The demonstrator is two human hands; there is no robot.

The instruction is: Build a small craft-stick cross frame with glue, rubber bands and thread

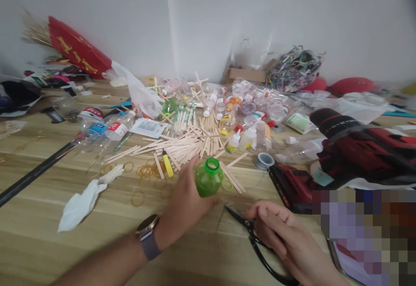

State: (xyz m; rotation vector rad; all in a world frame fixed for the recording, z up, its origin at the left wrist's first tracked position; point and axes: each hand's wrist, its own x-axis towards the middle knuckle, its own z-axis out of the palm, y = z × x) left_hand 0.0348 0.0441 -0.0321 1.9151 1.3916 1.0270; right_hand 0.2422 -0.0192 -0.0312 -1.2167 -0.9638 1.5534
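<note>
My left hand [185, 199], with a watch on its wrist, is wrapped round a green plastic bottle [209, 178] whose uncapped mouth points up. To its right, my right hand [276, 229] is closed on black-handled scissors [247, 224]. Their pointed tips reach left, just below the bottle and apart from it. A thin dark strand [221, 221] shows near the tips; where it ends is hard to make out. A small yellow-green ring [227, 185] lies on the table beside the bottle.
Wooden sticks [191, 145] and clear bottles [260, 115] cover the middle. A red power drill [360, 147] and a wire spool [264, 160] stand right. Rubber bands [147, 171], a white glove [81, 203] and a black rod [39, 171] lie left.
</note>
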